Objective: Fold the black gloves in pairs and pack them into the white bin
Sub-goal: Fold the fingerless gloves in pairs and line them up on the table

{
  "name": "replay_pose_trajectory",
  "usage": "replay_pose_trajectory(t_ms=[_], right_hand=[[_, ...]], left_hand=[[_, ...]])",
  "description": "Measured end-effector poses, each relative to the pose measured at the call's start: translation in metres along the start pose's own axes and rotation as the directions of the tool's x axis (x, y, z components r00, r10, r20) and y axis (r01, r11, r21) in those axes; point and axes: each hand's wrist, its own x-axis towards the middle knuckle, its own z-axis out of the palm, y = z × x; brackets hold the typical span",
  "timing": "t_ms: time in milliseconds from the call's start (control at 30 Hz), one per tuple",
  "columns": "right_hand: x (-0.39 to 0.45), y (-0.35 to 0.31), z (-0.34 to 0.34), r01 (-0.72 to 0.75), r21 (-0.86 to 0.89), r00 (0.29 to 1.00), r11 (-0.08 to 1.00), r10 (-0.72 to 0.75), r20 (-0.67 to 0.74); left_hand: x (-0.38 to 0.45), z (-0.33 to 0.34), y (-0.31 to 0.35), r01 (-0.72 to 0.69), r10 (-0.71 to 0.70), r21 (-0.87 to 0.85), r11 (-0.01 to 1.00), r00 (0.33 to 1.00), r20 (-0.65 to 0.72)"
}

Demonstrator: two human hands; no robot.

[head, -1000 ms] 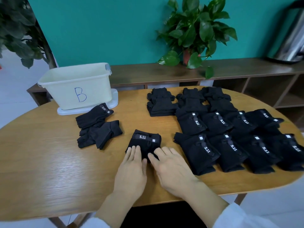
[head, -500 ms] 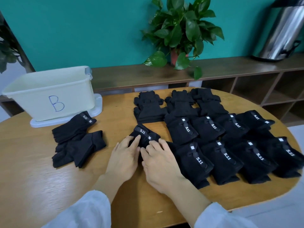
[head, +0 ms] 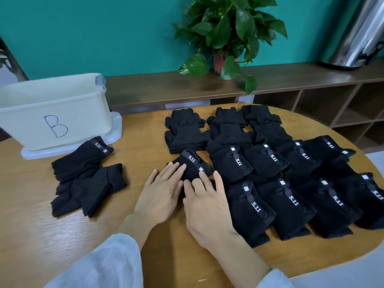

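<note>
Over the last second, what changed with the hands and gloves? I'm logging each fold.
The folded glove bundle was pushed away from the person, toward the glove rows, and turned askew. Both the left hand and right hand went with it, fingers flat on it. The white bin and the gloves beside it stayed put.

A teal wall (head: pixel 104 34) backs a dark wooden shelf unit (head: pixel 291 80) bearing a potted plant (head: pixel 228 32).
</note>
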Motion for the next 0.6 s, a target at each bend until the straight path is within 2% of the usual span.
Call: replay_pose_trajectory(t_ms=[167,300,433,600], right_hand=[[0.000,0.004,0.002,-0.019,-0.038,1.000,0.999,0.018,-0.011],[0.000,0.005,-0.003,-0.011,-0.049,1.000,0.999,0.011,-0.005],[0.000,0.009,-0.015,-0.016,-0.054,0.999,0.998,0.014,-0.030],[0.000,0.002,-0.026,0.021,-0.053,0.996,0.998,-0.026,-0.085]], left_hand=[[-0.001,-0.001,0.002,-0.029,0.029,0.021,0.999,1.000,0.011],[-0.010,0.000,0.002,-0.053,0.049,-0.066,0.996,0.997,-0.060],[-0.032,-0.008,0.005,-0.015,-0.002,-0.165,0.986,0.994,-0.105],[-0.070,-0.031,0.000,0.020,-0.053,-0.182,0.983,0.983,-0.175]])
